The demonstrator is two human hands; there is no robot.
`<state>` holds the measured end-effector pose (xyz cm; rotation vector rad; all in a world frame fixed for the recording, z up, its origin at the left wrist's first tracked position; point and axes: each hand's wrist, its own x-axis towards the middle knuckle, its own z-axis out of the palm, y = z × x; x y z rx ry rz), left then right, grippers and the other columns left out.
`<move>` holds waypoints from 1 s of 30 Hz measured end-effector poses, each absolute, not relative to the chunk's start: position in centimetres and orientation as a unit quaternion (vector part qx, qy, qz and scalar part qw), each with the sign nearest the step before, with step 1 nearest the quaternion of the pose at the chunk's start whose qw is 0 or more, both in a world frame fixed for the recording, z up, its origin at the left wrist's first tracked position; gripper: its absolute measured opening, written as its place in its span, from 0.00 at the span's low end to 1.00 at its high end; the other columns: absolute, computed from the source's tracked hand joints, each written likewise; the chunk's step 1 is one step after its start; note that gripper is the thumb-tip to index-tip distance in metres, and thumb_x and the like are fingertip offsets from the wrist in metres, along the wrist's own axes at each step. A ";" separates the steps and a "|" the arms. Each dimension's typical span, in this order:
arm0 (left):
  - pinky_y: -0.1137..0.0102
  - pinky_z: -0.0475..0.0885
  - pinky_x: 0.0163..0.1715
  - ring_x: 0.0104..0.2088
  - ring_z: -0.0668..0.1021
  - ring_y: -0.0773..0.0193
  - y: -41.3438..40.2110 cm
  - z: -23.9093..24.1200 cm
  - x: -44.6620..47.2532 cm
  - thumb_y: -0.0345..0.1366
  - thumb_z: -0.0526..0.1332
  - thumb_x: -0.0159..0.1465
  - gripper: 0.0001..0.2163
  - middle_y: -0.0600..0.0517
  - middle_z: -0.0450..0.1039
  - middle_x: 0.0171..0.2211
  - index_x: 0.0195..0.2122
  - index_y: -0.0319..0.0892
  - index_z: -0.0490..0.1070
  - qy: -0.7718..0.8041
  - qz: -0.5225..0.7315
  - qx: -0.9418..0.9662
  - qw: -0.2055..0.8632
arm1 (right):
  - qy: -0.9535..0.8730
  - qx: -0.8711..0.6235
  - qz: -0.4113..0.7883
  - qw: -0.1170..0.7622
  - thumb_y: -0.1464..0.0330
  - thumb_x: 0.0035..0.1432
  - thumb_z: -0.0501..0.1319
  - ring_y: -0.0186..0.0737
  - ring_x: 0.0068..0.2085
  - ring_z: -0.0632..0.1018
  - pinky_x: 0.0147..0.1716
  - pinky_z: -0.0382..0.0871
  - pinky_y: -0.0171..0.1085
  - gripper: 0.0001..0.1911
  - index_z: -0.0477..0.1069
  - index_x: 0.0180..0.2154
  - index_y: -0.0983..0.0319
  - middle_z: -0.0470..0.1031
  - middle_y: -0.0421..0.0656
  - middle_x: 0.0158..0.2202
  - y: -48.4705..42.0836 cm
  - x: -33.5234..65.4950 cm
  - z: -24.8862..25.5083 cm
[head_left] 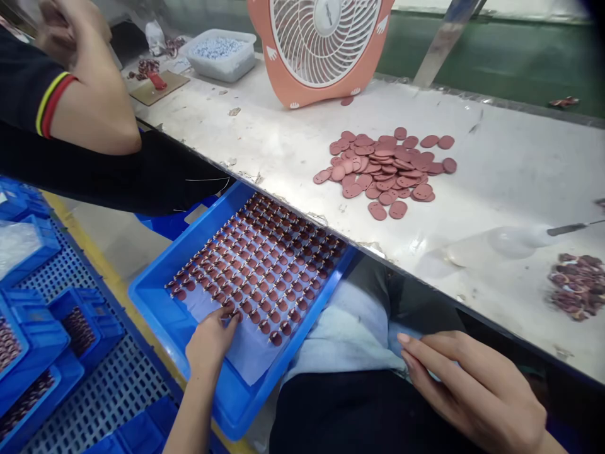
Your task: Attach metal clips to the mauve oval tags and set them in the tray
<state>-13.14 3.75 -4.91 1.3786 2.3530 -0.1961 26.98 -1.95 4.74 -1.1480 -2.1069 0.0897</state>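
Note:
My left hand [210, 343] reaches into a blue plastic tray [177, 343], its thumb and fingers pinched on a small brown oval piece at the near edge of the rows. Rows of similar brown oval pieces [265, 265], each with a small pale tip, lie on a white sheet [250, 366] in the tray. Over my lap, my right hand [477, 388] is held with fingers stretched out, and no object shows in it. On the white table [265, 151] beyond lies a loose pile of flat reddish-brown oval discs [387, 164], some with tiny holes.
An orange fan [326, 44] stands behind the discs. A clear bottle with a metal nozzle [501, 243] and a heap of small brown parts [576, 287] lie at right. Another person's arm [94, 107] is at left, above blue bins [28, 353] on a perforated floor.

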 end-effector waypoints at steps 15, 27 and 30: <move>0.58 0.67 0.53 0.54 0.75 0.50 14.9 6.0 9.9 0.46 0.58 0.70 0.18 0.44 0.78 0.55 0.56 0.43 0.74 0.402 0.302 0.864 0.037 | -0.591 -0.736 -0.018 0.330 0.47 0.64 0.60 0.62 0.48 0.74 0.45 0.70 0.56 0.26 0.73 0.50 0.62 0.76 0.54 0.46 4.9 32.5 5.4; 0.50 0.63 0.53 0.55 0.71 0.42 18.3 9.2 11.7 0.40 0.69 0.62 0.08 0.43 0.76 0.46 0.39 0.43 0.78 0.439 0.154 0.882 0.081 | -0.571 -0.692 0.077 0.435 0.58 0.63 0.66 0.49 0.47 0.79 0.45 0.72 0.44 0.13 0.74 0.45 0.58 0.79 0.44 0.46 2.2 30.8 6.7; 0.51 0.64 0.53 0.51 0.73 0.44 18.5 10.0 11.1 0.37 0.72 0.59 0.07 0.46 0.78 0.41 0.33 0.43 0.75 0.429 0.144 0.882 0.133 | -0.552 -0.672 0.119 0.478 0.60 0.62 0.66 0.48 0.43 0.79 0.43 0.72 0.43 0.12 0.73 0.44 0.58 0.78 0.45 0.44 1.6 30.5 6.3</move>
